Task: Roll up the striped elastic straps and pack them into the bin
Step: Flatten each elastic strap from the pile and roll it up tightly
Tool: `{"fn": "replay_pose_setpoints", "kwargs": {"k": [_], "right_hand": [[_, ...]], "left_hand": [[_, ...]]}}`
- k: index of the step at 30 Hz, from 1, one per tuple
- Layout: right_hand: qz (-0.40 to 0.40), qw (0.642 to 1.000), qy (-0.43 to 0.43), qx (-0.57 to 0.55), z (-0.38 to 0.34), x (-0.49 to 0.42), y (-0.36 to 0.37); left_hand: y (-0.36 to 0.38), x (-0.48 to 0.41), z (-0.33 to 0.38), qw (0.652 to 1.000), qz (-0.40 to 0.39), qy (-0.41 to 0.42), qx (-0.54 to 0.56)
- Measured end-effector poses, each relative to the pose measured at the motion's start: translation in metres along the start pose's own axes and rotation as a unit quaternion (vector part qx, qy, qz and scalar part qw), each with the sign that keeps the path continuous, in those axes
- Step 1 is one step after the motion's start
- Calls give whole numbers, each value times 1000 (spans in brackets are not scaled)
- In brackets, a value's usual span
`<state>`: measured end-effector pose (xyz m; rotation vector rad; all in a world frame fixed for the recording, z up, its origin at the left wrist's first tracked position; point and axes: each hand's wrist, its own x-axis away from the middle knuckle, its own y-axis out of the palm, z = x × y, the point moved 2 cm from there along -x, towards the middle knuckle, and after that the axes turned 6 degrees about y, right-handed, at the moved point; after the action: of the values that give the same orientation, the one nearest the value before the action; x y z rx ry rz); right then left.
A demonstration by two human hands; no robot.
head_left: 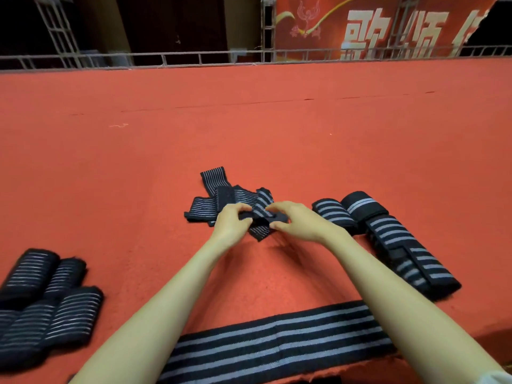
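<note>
my left hand (pixel 231 221) and right hand (pixel 296 221) pinch the strap (pixel 263 203) end. i'd keep edges square, rolling tight toward twelve o'clock.

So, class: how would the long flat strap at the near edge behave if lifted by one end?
The long flat strap probably droops: it lies limp on the red cloth. Likely light, being thin fabric. Flat, it shouldn't roll.

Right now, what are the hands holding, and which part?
The left hand and right hand pinch the striped strap by its dark part, one on each side.
</note>
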<state>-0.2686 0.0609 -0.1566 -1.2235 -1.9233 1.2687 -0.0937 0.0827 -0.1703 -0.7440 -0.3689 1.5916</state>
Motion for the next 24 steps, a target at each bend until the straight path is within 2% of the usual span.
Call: {"fn": "replay_pose_setpoints", "kwargs": {"k": [3,7,9,11,15,19,21,24], "right_hand": [[20,997,35,-59,-10,-26,17],[52,984,119,-124,-11,-55,31],[48,980,134,-141,-12,-66,39],[47,984,131,-109,-12,-71,47],[59,985,142,-79,-11,-70,54],[57,984,155,-60,-8,-61,47],[94,984,150,-18,-8,-55,45],[201,970,117,75,-10,-51,44]], "left_hand": [[-10,-9,-15,994,17,45,-99],[-2,-20,-25,971,-43,109,-209],[3,-26,-36,955,-78,101,-266],[6,-27,-49,947,-100,75,-297],[7,-24,-64,946,-84,57,-307],[3,-27,-66,959,-104,34,-263],[-3,-28,-63,971,-104,10,-217],[-19,-34,-64,982,-37,-40,-180]]}}
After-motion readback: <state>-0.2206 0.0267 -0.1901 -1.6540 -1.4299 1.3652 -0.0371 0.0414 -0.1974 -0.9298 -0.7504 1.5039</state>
